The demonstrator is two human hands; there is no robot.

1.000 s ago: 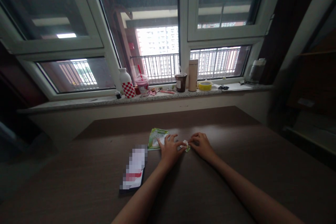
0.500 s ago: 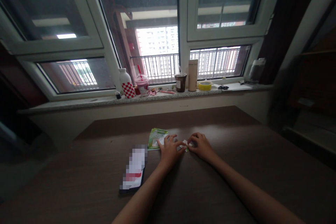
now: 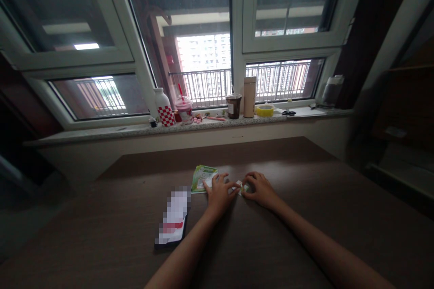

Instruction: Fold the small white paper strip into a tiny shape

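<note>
Between my hands, just above or on the brown table (image 3: 305, 244), is a small white-and-green piece of paper (image 3: 240, 188). The thumb and a finger of my left hand (image 3: 220, 195) pinch its left side, while the other fingers are spread. Behind those fingers a green-and-white packet or sheet (image 3: 200, 179) lies flat, partly covered by the hand. My right hand (image 3: 260, 191) is curled, its thumb and fingertips closed on the right side of the small piece. The fingertips hide much of it.
A phone (image 3: 172, 219) with a blurred screen lies left of my left forearm. On the windowsill stand a checkered bottle (image 3: 165, 110), a pink drink cup (image 3: 184, 110), a dark cup (image 3: 233, 106), a tan flask (image 3: 249, 97), yellow tape (image 3: 265, 111) and scissors (image 3: 289, 113).
My right fingertips have shifted slightly on the small piece of paper, and a little more of it shows. My left hand stays nearly still.
</note>
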